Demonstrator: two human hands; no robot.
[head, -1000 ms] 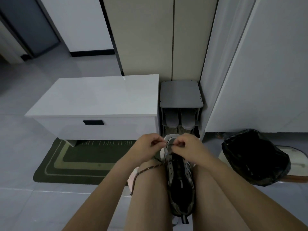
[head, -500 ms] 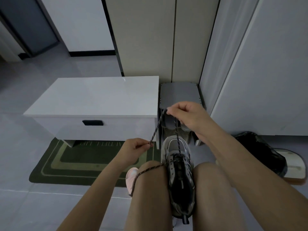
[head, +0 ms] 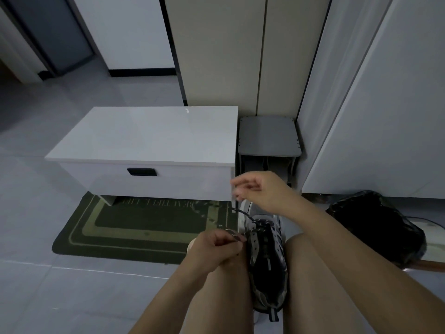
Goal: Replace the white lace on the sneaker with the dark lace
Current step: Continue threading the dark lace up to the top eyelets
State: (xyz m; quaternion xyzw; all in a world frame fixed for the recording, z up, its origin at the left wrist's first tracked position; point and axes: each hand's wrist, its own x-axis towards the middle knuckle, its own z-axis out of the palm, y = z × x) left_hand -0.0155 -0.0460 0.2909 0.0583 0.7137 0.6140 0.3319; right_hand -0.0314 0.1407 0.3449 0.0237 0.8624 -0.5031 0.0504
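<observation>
A grey and black sneaker (head: 267, 256) stands toe-up, clamped between my bare knees. The dark speckled lace (head: 249, 219) is threaded through its upper eyelets. My left hand (head: 216, 247) pinches one strand just left of the eyelets. A second strand runs up and left from the shoe to just below my right hand (head: 261, 191). That hand hovers above the toe with its fingers loosely curled. Blur hides whether it holds this strand. No white lace shows.
A white drawer cabinet (head: 149, 138) stands ahead, with a green doormat (head: 134, 227) under its front. A grey shoe rack (head: 268, 136) is beside it, against tall cupboard doors. A black bag (head: 375, 225) lies on the floor at my right.
My right hand came down from high over the shoe rack to just above the toe. My left hand moved right and down to the eyelets. The lace loop shrank.
</observation>
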